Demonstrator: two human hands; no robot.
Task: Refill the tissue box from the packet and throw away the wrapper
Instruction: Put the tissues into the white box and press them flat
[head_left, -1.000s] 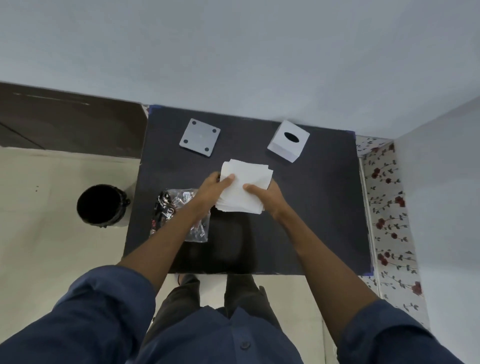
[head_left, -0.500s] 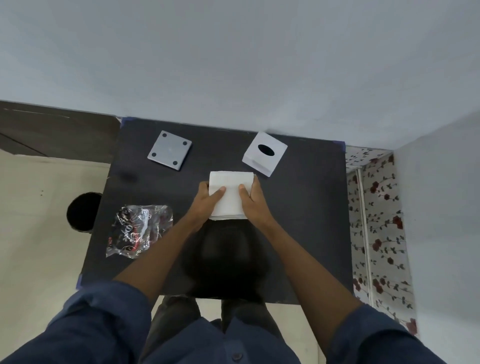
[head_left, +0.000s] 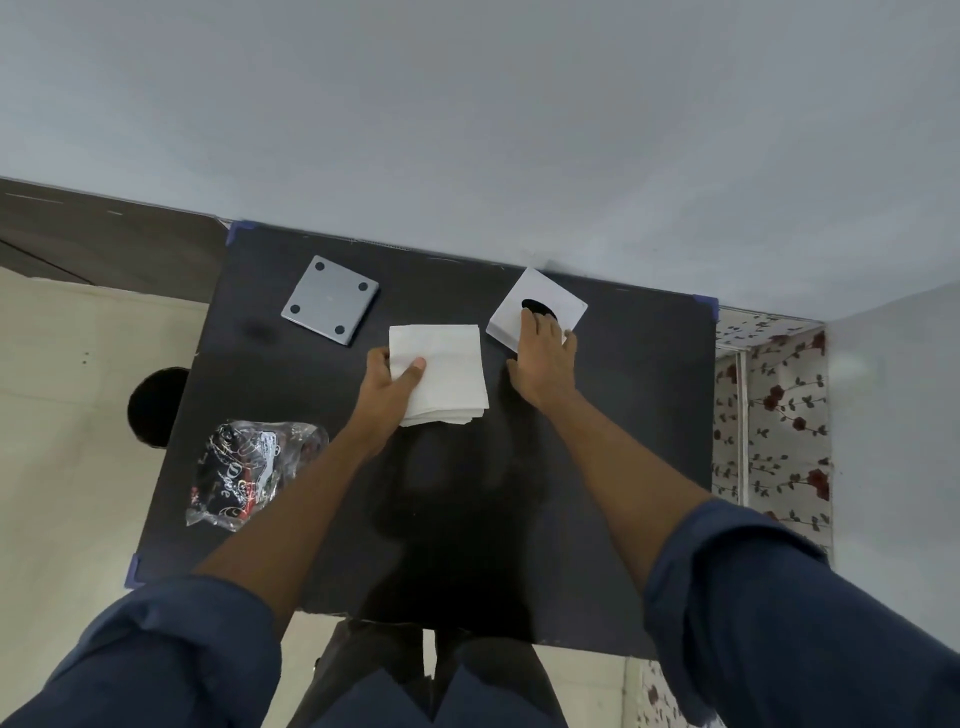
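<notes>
A white stack of tissues (head_left: 447, 369) lies on the black table (head_left: 623, 415) near its middle. My left hand (head_left: 389, 387) grips the stack's left edge, thumb on top. The white tissue box (head_left: 561, 304), with its dark oval slot up, stands at the back right. My right hand (head_left: 545, 364) rests on the box's near side, fingers spread and reaching the slot. The box's grey square base (head_left: 332, 299) with dark round feet lies at the back left. The empty clear printed wrapper (head_left: 249, 475) lies crumpled at the table's left front.
A black round bin (head_left: 150, 405) stands on the floor left of the table, partly hidden by the table edge. A grey wall runs behind the table. A floral-patterned surface (head_left: 769, 415) borders the table's right side.
My right hand has let go of the tissue stack and moved right and back onto the tissue box. My left hand still holds the stack.
</notes>
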